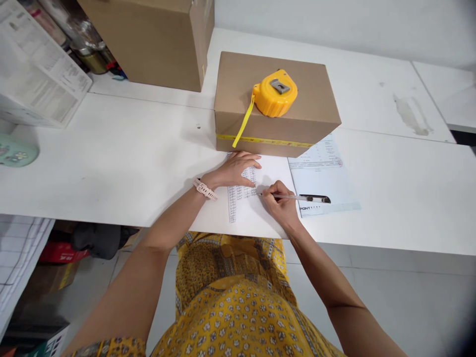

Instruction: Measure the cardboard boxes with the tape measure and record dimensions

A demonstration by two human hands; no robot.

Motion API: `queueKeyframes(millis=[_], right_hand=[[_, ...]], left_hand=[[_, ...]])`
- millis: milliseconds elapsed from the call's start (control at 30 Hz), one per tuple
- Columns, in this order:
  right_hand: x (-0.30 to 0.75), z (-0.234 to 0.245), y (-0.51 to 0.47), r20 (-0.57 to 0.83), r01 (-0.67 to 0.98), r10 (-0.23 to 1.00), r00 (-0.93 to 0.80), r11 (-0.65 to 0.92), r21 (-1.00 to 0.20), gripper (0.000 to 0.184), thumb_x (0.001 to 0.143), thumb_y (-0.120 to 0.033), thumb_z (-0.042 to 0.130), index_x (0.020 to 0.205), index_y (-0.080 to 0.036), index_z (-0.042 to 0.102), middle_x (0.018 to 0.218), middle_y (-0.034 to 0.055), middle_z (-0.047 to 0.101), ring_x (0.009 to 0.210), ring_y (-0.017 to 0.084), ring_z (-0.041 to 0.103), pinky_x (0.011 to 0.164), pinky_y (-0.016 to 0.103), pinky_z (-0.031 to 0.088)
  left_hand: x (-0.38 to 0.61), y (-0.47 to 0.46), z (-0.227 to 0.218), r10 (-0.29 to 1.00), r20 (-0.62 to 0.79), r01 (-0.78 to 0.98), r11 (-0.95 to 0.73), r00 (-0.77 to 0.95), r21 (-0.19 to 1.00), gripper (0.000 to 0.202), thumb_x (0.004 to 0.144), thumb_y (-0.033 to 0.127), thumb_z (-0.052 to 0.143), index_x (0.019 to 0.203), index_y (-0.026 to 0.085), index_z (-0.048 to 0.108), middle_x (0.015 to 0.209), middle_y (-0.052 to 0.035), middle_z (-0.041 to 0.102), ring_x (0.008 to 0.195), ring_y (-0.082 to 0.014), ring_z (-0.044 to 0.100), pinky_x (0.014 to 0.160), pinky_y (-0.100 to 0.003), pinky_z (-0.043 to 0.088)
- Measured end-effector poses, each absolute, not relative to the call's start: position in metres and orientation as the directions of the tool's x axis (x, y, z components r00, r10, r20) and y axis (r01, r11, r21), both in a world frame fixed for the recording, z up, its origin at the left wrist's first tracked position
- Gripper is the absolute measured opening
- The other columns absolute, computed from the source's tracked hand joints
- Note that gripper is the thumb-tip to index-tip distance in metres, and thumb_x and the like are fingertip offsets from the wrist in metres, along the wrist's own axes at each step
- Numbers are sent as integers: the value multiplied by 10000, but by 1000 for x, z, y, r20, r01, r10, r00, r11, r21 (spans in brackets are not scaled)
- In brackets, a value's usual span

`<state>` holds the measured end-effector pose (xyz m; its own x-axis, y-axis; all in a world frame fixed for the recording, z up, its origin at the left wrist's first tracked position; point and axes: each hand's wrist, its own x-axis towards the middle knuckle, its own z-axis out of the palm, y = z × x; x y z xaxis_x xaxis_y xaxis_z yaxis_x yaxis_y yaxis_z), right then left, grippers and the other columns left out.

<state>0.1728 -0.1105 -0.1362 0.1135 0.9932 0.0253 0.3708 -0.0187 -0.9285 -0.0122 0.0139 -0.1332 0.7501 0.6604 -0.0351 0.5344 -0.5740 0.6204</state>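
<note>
My right hand (279, 204) is closed round a pen (293, 197) with a clear barrel and a dark cap on its rear end. The pen's tip touches, or is very close to, a white sheet (267, 220) covered partly with columns of small handwriting. Spread on the upper left of that sheet, my left hand (238, 169) has its thumb and fingers apart and holds nothing. Just beyond the sheet stands a brown cardboard box (256, 131) with a strip of yellow tape along its front. A yellow tape measure (275, 94) lies on top of the box, its strap hanging over the edge.
Under the box's right corner lies a bluish printed paper (327, 183). A larger carton (159, 44) stands at the back left, near a white printed box (40, 69) and a green floral object (17, 150). The white table's front edge (372, 246) runs before my body.
</note>
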Motion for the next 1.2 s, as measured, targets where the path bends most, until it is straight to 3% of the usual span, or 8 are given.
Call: queueKeyframes(millis=[233, 467, 600, 700, 767, 967, 1067, 1200], right_hand=[[172, -139, -111, 40, 375, 992, 121, -9, -927, 225, 807, -274, 632, 674, -241, 453, 555, -73, 446, 512, 101, 358, 505, 258, 274], [192, -145, -108, 294, 476, 862, 414, 71, -877, 185, 949, -386, 601, 856, -240, 536, 736, -18, 563, 644, 155, 491, 611, 294, 383], [232, -148, -101, 400, 802, 874, 277, 19, -597, 168, 991, -284, 495, 1061, -238, 640, 937, 76, 651, 876, 251, 572, 762, 375, 451], [257, -157, -97, 417, 937, 900, 127, 29, -347, 395, 932, -95, 396, 1176, -230, 674, 1045, 131, 666, 1008, 306, 545, 860, 435, 456], [265, -163, -95, 415, 958, 902, 116, 8, -285, 514, 869, -25, 376, 1250, -216, 663, 1051, 136, 672, 996, 309, 543, 865, 438, 456], [266, -175, -87, 461, 946, 870, 174, -19, -322, 573, 824, -11, 371, 1302, -183, 637, 1009, 123, 696, 956, 299, 562, 840, 411, 460], [267, -178, -84, 484, 925, 852, 200, -2, -379, 518, 848, -35, 384, 1270, -179, 647, 992, 124, 704, 934, 295, 568, 831, 412, 465], [267, -181, -80, 486, 908, 846, 220, 5, -419, 454, 894, -75, 395, 1251, -166, 660, 978, 144, 699, 937, 306, 570, 817, 427, 469]], left_hand=[[-12, 14, -132, 661, -38, 535, -572, 750, 622, 538, 758, 359, 831, 1265, 266, 679, 1598, -43, 492, 1462, -297, 400, 1198, -461, 293], [-15, 15, -131, 656, -40, 529, -570, 754, 629, 553, 754, 349, 834, 1274, 266, 666, 1591, -47, 499, 1460, -291, 408, 1203, -462, 286], [-17, 17, -132, 647, -30, 515, -577, 762, 634, 528, 769, 355, 818, 1266, 269, 664, 1583, -47, 507, 1457, -291, 412, 1204, -473, 288], [-19, 19, -134, 644, -24, 512, -585, 765, 629, 517, 779, 368, 808, 1265, 275, 659, 1585, -49, 505, 1463, -290, 412, 1210, -485, 293], [-18, 19, -134, 652, -8, 516, -593, 758, 618, 502, 770, 363, 814, 1242, 268, 671, 1568, -52, 528, 1448, -291, 442, 1201, -493, 325], [-5, -3, -116, 788, 237, 605, -595, 568, 529, 198, 962, 303, 585, 1101, 220, 699, 1238, -81, 745, 1193, -230, 666, 1101, -431, 471], [4, -15, -89, 820, 416, 681, -563, 392, 468, 273, 1042, 320, 427, 1121, 213, 666, 1220, -121, 728, 1232, -254, 638, 1124, -479, 446], [19, -8, -38, 726, 682, 758, -494, 90, 426, 257, 1017, 374, 501, 1215, 240, 596, 1339, -114, 660, 1332, -278, 563, 1185, -509, 379]])
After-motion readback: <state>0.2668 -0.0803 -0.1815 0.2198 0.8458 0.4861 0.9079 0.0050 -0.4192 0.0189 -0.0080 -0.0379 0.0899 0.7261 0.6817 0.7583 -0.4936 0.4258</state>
